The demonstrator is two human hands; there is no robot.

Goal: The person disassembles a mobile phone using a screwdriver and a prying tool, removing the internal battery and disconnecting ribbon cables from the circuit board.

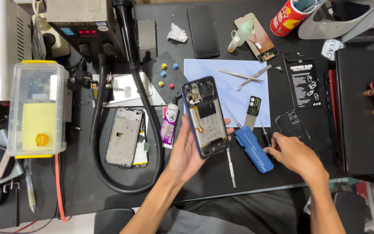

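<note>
I see the black worktable (pixel 239 173), and at its left edge a clear plastic box (pixel 36 108) with yellow clips, holding a yellow pad and small parts I can't identify. My left hand (pixel 190 149) is clamped around the opened phone (pixel 204 116), held above the table's middle. My right hand (pixel 291 154), fingers curled, touches the blue tool case (pixel 253 148) just beside it
</note>
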